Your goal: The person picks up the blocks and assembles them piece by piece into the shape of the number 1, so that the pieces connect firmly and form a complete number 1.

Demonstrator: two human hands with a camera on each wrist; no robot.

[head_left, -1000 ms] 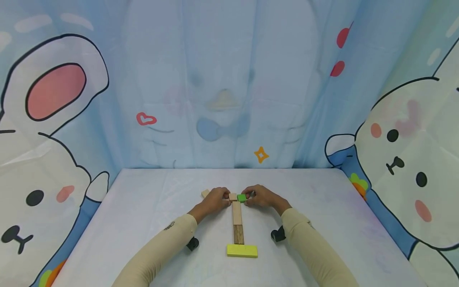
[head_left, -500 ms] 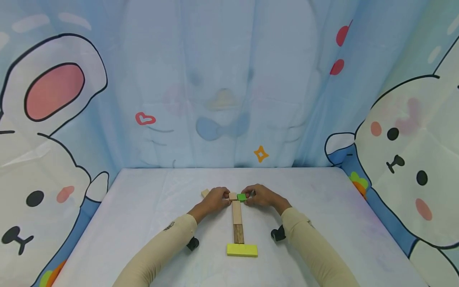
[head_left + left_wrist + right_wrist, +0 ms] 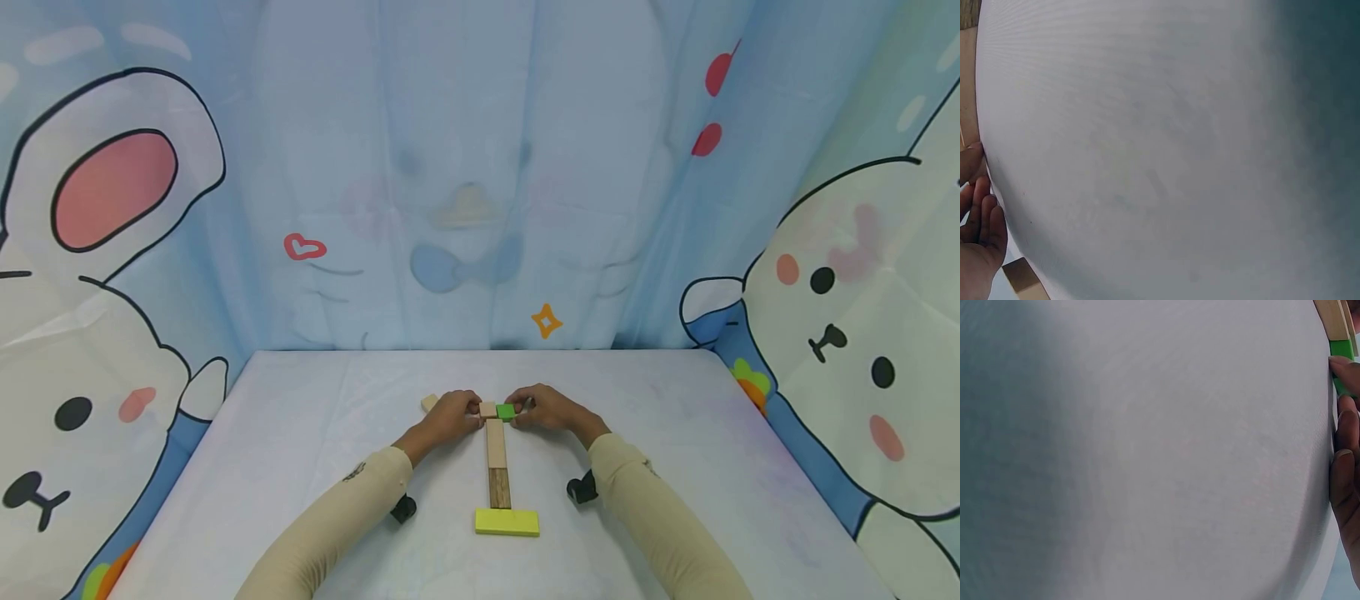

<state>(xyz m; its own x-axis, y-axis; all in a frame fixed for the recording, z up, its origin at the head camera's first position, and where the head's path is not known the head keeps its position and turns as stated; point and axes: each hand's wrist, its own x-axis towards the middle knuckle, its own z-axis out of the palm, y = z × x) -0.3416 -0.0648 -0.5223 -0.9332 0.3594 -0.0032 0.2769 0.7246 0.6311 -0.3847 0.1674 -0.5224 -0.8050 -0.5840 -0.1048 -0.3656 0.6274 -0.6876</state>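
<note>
In the head view a column of blocks lies on the white tabletop. A yellow block [image 3: 507, 522] lies crosswise at its near end, then a dark-grained wooden block [image 3: 498, 488] and a pale wooden block [image 3: 496, 444]. At the far end a small pale wooden block [image 3: 487, 410] and a green block [image 3: 506, 412] sit side by side, apparently touching. My left hand [image 3: 450, 417] holds the small pale block at its left side with thumb and fingers. From the right, my right hand [image 3: 551, 409] pinches the green block [image 3: 1341, 349]. Fingers partly hide both blocks' outer sides.
Another pale wooden block [image 3: 429, 403] lies behind my left hand, partly hidden by it; in the left wrist view a wooden block [image 3: 1025, 279] shows below the hand. A blue cartoon curtain [image 3: 465, 167] hangs behind the tabletop [image 3: 637, 383].
</note>
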